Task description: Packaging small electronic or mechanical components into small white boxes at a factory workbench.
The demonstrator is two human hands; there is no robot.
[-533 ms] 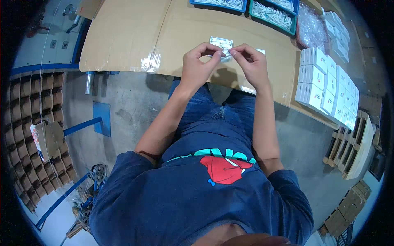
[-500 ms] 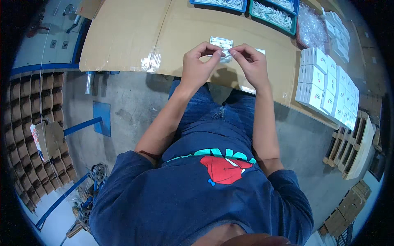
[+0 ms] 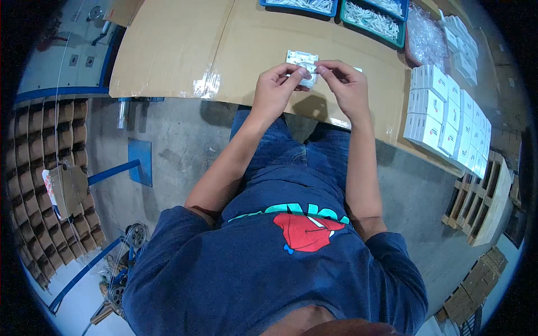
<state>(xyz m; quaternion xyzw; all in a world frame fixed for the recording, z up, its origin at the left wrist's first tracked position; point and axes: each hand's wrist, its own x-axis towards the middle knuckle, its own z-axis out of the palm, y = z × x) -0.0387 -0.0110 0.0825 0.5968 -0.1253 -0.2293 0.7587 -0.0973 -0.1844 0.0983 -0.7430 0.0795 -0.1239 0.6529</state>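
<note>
On the cardboard-covered table a white plastic piece [image 3: 301, 57], squarish with moulded details, lies in front of me; my fingers partly cover it. My left hand [image 3: 276, 88] reaches over its left side with thumb and index fingertip pinched together. From the right comes my right hand [image 3: 347, 88], its thumb and fingers likewise pinched close to the piece's right edge. Whatever sits between the fingertips of either hand is too small to name. A white flat item shows partly behind my right hand.
Blue and green trays [image 3: 372, 38] of small white parts stand at the far edge. Beside them is a bin of clear plastic bags [image 3: 427, 42]. White boxes [image 3: 430, 106] are stacked at the right, near a wooden pallet [image 3: 476, 196]. The cardboard tabletop [image 3: 168, 50] stretches left.
My hands have drawn slightly apart, the right one moving a little right. More of the white plastic piece shows between them.
</note>
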